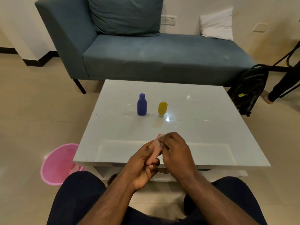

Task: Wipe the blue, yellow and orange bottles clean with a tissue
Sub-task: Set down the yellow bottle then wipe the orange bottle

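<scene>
Now the orange bottle (156,149) is the one in work: the left hand (142,166) grips it with fingers curled round its lower part, above the near edge of the white table (203,127), tilted with its top pointing away from the person. The right hand (175,150) pinches a small white tissue (159,142) against the upper part of this bottle, so both hands are closed on something and neither is spread.

The blue bottle (142,105) stands upright near the middle of the table, and the yellow bottle (162,109) stands just beside it on its right, resting on its pale cap; the two do not touch. Whether they are already wiped, the view does not show. I judge that the task is somewhere in the middle or near the end, with at least the orange bottle not finished.

Counted: three bottles, one of each colour, one tissue, one table. On the floor at the left stands one pink bin (56,164).
</scene>
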Demonstrator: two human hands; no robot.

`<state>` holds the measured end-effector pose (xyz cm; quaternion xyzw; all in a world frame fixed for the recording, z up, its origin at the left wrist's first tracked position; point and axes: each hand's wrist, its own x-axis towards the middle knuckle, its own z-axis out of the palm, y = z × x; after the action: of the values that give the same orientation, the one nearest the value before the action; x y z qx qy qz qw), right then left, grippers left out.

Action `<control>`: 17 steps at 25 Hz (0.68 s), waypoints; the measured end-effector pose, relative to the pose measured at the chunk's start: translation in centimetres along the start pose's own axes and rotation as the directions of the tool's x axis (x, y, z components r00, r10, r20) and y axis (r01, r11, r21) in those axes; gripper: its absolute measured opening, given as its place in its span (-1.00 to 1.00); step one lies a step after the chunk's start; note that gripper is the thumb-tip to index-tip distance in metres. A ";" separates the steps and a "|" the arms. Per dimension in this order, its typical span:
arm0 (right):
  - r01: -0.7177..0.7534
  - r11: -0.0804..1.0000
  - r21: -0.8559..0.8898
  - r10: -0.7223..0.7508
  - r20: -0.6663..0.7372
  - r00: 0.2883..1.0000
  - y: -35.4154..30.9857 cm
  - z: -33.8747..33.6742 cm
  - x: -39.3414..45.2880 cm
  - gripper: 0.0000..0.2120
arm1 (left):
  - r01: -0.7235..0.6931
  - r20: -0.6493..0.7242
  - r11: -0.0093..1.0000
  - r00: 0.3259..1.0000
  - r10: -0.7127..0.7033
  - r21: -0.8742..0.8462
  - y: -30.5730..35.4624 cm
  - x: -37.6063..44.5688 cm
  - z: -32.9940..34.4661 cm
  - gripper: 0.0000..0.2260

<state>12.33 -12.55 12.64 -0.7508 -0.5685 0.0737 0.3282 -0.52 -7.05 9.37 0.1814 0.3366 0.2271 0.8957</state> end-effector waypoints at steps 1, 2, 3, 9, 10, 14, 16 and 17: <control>-0.056 0.998 0.025 0.057 -0.038 0.998 0.2 -0.1 0.6 -0.78 | 0.000 -0.005 1.000 1.000 0.000 -0.010 0.0 0.0 0.0 -0.68; -0.110 0.992 0.053 0.114 -0.065 0.991 0.1 -0.2 1.0 -0.78 | 0.002 -0.004 1.000 1.000 -0.002 -0.018 0.0 -0.1 0.0 -0.68; -0.140 0.988 0.071 0.145 -0.072 0.987 -0.1 -0.2 1.0 -0.78 | 0.003 -0.004 1.000 1.000 -0.003 -0.023 0.0 -0.1 0.0 -0.68; -0.100 0.989 0.111 0.105 -0.045 0.993 -0.5 0.2 0.1 -0.80 | 0.019 0.012 1.000 1.000 -0.019 -0.017 -0.1 0.3 -0.3 -0.64; -0.132 0.983 0.130 0.142 -0.076 0.987 -0.3 0.0 0.7 -0.80 | 0.029 0.010 0.999 1.000 -0.028 -0.025 -0.1 0.3 -0.1 -0.64; -0.136 0.979 0.153 0.153 -0.103 0.983 -1.1 -0.3 0.5 -0.81 | 0.045 -0.018 0.999 0.999 -0.045 -0.004 -0.2 0.3 0.1 -0.56; -0.106 0.980 0.167 0.115 -0.047 0.992 -1.7 -0.1 -0.7 -0.81 | 0.054 -0.027 0.997 0.998 -0.053 0.048 -0.2 0.4 0.0 -0.52; -0.095 0.979 0.178 0.100 -0.024 0.995 -1.8 0.0 -0.8 -0.81 | 0.062 -0.036 0.994 0.998 -0.059 0.089 -0.3 0.4 0.1 -0.54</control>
<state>10.59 -13.05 13.45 -0.7468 -0.5168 0.1276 0.3986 -0.11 -7.16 9.10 0.2077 0.3668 0.1875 0.8872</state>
